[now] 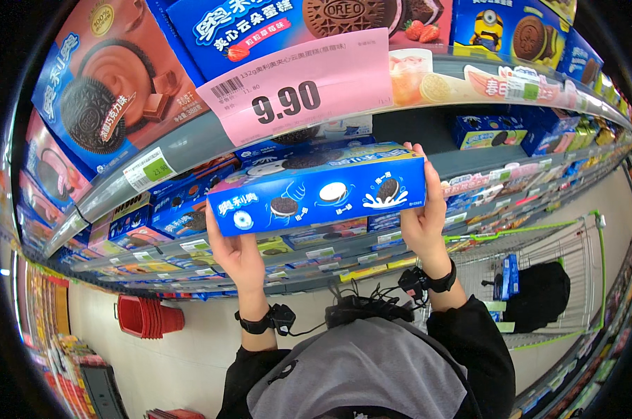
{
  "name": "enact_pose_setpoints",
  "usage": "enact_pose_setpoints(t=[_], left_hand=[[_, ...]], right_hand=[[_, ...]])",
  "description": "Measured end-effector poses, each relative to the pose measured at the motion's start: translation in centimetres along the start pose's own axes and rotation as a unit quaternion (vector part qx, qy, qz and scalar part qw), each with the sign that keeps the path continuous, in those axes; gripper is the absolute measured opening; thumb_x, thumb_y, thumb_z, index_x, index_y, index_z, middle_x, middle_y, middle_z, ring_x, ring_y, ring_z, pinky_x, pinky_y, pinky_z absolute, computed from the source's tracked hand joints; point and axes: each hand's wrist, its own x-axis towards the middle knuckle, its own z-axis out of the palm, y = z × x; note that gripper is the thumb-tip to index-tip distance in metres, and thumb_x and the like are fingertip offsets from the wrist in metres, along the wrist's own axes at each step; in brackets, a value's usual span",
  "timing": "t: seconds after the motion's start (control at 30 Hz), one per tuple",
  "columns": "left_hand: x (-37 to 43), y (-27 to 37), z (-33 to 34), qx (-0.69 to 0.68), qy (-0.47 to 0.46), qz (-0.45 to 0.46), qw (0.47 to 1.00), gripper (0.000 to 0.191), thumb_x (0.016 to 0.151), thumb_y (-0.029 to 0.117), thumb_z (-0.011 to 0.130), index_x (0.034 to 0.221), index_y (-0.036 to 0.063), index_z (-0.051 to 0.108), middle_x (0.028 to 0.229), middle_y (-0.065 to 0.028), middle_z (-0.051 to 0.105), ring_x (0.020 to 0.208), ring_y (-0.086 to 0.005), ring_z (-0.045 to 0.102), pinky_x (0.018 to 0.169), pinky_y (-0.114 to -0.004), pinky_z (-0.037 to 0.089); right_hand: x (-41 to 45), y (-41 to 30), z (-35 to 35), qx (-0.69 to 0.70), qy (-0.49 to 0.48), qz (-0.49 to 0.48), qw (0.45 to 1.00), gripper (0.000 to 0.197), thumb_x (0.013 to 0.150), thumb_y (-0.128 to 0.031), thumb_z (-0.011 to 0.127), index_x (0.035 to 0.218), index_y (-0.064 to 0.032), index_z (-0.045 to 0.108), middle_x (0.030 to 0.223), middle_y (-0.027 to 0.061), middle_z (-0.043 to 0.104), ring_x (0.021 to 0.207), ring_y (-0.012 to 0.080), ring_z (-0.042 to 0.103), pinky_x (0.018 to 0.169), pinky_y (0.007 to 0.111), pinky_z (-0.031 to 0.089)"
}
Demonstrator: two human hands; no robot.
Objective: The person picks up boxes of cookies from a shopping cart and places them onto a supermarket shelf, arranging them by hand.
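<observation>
A long blue Oreo cookie box [316,201] is held level in front of the shelf, its narrow side with cookie pictures facing me. My left hand [236,256] supports its left end, thumb at the edge and fingers underneath. At the right end, my right hand [425,214] grips the box, with fingertips showing over the top corner. Both wrists wear black straps with small devices. Directly behind the box, more blue boxes [305,137] stand on the shelf level, partly hidden by it and by a pink price sign [300,89].
Above, the upper shelf holds large Oreo boxes [111,89] behind a protruding grey shelf edge [201,141]. At the right stands a wire shopping cart [583,272] with a black bag [538,296] and blue packages inside. Stacked red baskets [148,317] sit on the floor at left.
</observation>
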Motion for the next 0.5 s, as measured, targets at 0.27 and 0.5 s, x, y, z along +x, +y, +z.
enact_pose_setpoints(t=[0.27,0.5], left_hand=[[1.5,-1.2,0.6,0.003,-0.004,-0.029,1.0,0.047,0.085,-0.001,0.041,0.129,-0.0002,0.024,0.115,-0.0109,0.045,0.095,-0.0169,0.049,0.075,-0.03,0.045],[3.1,0.0,1.7,0.054,0.0,0.011,0.998,0.043,0.087,0.002,0.039,0.128,0.0014,0.027,0.104,-0.0063,0.048,0.075,-0.0065,0.044,0.062,-0.018,0.039]], right_hand=[[2.8,0.6,1.6,0.138,0.046,0.042,0.988,0.044,0.078,0.004,0.05,0.119,0.005,0.035,0.125,0.0228,0.038,0.117,0.0283,0.038,0.096,0.035,0.032],[3.3,1.7,2.0,0.091,0.04,0.028,0.995,0.043,0.077,-0.001,0.054,0.117,0.0034,0.038,0.122,0.0224,0.042,0.112,0.028,0.043,0.092,0.034,0.035]])
